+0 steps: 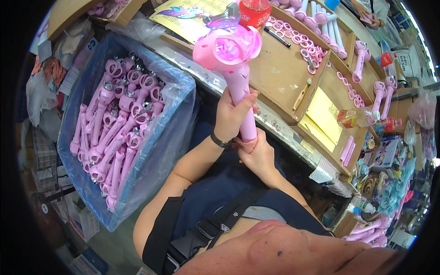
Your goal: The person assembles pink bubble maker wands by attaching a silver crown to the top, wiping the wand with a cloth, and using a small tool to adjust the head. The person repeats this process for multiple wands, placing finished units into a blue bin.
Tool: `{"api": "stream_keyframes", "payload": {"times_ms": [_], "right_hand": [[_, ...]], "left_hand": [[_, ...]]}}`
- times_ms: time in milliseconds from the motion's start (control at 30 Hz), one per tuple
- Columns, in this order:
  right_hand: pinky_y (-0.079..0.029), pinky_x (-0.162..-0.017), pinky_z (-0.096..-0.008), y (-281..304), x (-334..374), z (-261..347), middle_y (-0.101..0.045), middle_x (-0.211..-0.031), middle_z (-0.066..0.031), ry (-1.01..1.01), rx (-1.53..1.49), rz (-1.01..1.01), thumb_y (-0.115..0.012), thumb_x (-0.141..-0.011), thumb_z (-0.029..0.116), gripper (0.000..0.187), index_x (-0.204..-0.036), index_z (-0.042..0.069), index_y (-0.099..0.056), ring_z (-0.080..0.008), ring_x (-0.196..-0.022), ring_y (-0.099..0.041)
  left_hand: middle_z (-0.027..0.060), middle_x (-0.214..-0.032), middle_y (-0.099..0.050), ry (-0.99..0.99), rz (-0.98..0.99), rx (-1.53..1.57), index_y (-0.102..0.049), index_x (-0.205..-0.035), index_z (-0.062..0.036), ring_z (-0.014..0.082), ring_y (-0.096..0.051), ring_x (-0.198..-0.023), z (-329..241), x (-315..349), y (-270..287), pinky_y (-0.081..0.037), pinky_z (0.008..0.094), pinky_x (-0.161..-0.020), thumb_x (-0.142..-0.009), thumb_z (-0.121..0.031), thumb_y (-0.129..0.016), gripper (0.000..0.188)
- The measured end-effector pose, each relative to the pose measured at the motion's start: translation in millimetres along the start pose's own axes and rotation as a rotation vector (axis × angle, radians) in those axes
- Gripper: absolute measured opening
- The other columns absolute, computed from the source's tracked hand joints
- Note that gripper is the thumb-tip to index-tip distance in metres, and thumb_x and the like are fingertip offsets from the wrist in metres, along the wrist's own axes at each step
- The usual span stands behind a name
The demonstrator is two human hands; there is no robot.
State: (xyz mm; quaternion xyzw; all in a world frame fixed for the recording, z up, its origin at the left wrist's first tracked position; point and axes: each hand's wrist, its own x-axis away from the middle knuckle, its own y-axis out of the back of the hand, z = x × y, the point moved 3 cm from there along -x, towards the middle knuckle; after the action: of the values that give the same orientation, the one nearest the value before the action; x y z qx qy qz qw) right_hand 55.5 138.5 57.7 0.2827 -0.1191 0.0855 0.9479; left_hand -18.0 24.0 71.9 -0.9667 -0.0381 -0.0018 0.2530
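A pink toy wand [238,85] stands upright before me, its wide round head holding a clear purple piece that shines pink. Wrapped round the middle of its handle is my left hand [233,114], with a dark band on the wrist. My right hand [258,155] is closed about the handle's bottom end, where a pink part shows between the fingers. What that part is, I cannot tell. Behind the wand's head are a shiny purple and clear piece and a red bottle [255,13], partly covered.
At left a crate lined with blue plastic [176,85] holds several pink wands [114,123]. Cardboard trays on the workbench carry pink rings [286,32], a black marker [277,37], a brush [302,94] and yellow paper [323,114]. A bottle [355,118] lies nearby. Another person's hands [366,17] show far right.
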Motion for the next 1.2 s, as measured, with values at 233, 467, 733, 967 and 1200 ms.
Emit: {"api": "stream_keyframes", "payload": {"times_ms": [233, 467, 733, 967, 1200], "right_hand": [[-0.049, -0.069, -0.0405, 13.3, -5.2, 2.1, -0.062, -0.091, -0.0143, 0.280, 0.241, -0.123, -0.073, -0.073, 0.027, 0.047, -0.111, 0.009, -0.052, -0.0323, -0.084, -0.062], [-0.050, -0.061, -0.0313, 2.3, -10.2, -30.4, -0.058, -0.081, -0.0122, 0.468, -0.549, -0.203, -0.069, -0.077, 0.007, 0.035, -0.107, 0.000, -0.051, -0.0234, -0.065, -0.059], [-0.032, -0.032, -0.0211, -20.8, -12.7, -41.8, -0.053, -0.062, -0.0089, -0.303, -1.255, 0.166, -0.036, -0.095, 0.047, 0.043, -0.093, 0.006, -0.051, -0.0131, -0.039, -0.045], [-0.018, -0.026, -0.0189, -31.6, -1.5, -59.3, -0.036, -0.044, 0.0029, -0.858, -1.278, 0.803, -0.038, -0.094, 0.049, 0.046, -0.087, 0.006, -0.054, -0.0056, -0.030, -0.031], [-0.047, -0.048, -0.0250, 37.2, -33.1, -8.6, -0.056, -0.097, -0.0122, 0.472, -0.843, -0.455, -0.042, -0.096, 0.045, 0.047, -0.120, 0.005, -0.044, -0.0141, -0.056, -0.053]], "left_hand": [[0.0061, -0.078, -0.057, -0.094, -0.207, 0.250, -0.047, -0.097, -0.0026, 0.0120, -0.057, -0.062, 0.0, -3.8, 9.8, -0.048, 0.0253, -0.056, -0.087, -0.007, -0.062, 0.018], [0.0036, -0.084, -0.052, -0.228, -0.162, 0.414, -0.033, -0.136, -0.0076, 0.0123, -0.053, -0.066, -16.8, -8.9, 23.0, -0.047, 0.0295, -0.061, -0.090, -0.009, -0.057, 0.052], [0.0044, -0.079, -0.052, -0.300, -0.184, 0.330, -0.039, -0.126, -0.0053, 0.0136, -0.054, -0.063, -23.4, -12.5, 24.5, -0.048, 0.0306, -0.060, -0.089, -0.007, -0.059, 0.042], [0.0067, -0.076, -0.053, -0.131, -0.044, 0.221, -0.040, -0.106, -0.0035, 0.0141, -0.055, -0.059, -27.0, -19.5, 35.0, -0.048, 0.0284, -0.051, -0.085, -0.002, -0.059, 0.028], [0.0161, -0.108, -0.057, -0.126, 0.095, -0.598, -0.017, -0.142, 0.0003, 0.0239, -0.059, -0.096, -19.0, -11.3, 36.8, -0.049, 0.0315, -0.078, -0.076, -0.009, -0.071, 0.086]]}}
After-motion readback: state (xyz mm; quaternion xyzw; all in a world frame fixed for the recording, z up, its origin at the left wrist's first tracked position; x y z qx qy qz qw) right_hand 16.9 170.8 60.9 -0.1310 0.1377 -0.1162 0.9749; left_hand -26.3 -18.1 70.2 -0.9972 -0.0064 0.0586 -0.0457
